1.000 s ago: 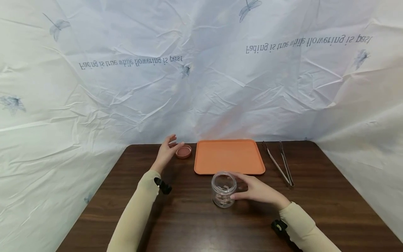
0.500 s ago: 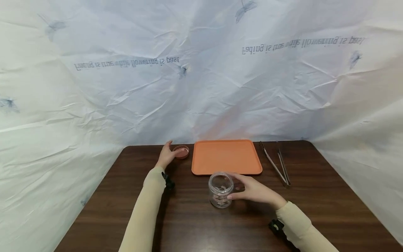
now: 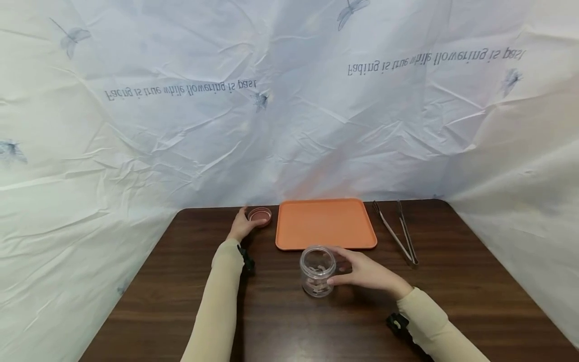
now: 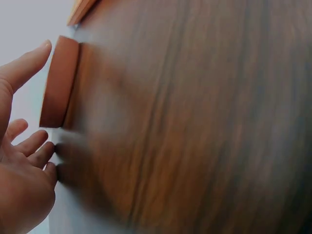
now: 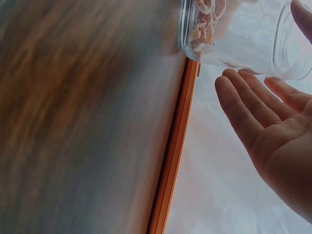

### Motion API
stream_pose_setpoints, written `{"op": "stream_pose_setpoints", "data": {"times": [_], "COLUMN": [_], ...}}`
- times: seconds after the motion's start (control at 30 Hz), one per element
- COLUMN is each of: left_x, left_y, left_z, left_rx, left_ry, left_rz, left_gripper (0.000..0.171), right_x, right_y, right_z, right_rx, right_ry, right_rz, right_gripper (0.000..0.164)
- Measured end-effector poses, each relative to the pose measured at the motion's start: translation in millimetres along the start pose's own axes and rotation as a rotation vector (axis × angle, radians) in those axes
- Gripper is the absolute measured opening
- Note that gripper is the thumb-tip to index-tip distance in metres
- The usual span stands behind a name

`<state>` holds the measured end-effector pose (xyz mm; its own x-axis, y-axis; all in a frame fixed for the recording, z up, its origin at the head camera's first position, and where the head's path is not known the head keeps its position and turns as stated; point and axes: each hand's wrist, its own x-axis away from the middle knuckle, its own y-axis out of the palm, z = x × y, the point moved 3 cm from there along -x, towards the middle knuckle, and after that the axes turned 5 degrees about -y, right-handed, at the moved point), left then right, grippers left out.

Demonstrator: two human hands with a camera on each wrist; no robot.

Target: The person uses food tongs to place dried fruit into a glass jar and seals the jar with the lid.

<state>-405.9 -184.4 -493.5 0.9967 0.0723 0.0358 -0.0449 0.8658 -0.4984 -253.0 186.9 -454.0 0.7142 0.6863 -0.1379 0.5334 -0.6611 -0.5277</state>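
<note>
My left hand (image 3: pixel 241 225) is at a round reddish jar lid (image 3: pixel 260 217), which lies on the table with its hollow side up. In the left wrist view, the thumb (image 4: pixel 29 66) reaches along one side of the lid and the spread fingers are at the other. My right hand (image 3: pixel 362 271) holds a clear jar (image 3: pixel 317 271) from its right side, thumb in front and fingers behind. The jar stands upright and uncovered. Pinkish ring-shaped pieces (image 5: pixel 205 27), dusted with white, lie at its bottom.
An orange tray (image 3: pixel 325 224) lies at the back of the dark wooden table (image 3: pixel 280 327), just behind the jar. Metal tongs (image 3: pixel 398 234) rest to its right. A white printed sheet (image 3: pixel 307 125) hangs along the back and sides.
My left hand has come down and slightly right, bringing thumb and fingers around the lid. The right hand stays at the jar, and the whole view has shifted slightly.
</note>
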Motion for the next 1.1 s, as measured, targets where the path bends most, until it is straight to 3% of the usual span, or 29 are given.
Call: {"op": "stream_pose_setpoints", "data": {"times": [0.27,0.73,0.87,1.1], "left_x": [-4.5,-10.0,-6.8,-3.5], "left_y": [12.1,14.6,10.1,-8.3], "left_z": [-4.3,-6.8,-4.4,9.6], "left_rx": [0.001,-0.072,-0.049,0.073], "left_ry": [-0.002,0.0,0.0,0.0], "left_rz": [-0.023,-0.016,-0.008,-0.018], "left_gripper": [0.102,0.097,0.096,0.094], "right_x": [2,1,1,0], "right_y": [2,-1,0,1], "right_z": [-1,1,-1,-3], "right_rx": [-0.003,0.024,0.017,-0.003], "right_ry": [-0.001,0.002,0.001,0.003], "right_rz": [-0.003,0.003,0.002,0.0], "right_gripper": [0.081,0.081,0.081,0.082]}}
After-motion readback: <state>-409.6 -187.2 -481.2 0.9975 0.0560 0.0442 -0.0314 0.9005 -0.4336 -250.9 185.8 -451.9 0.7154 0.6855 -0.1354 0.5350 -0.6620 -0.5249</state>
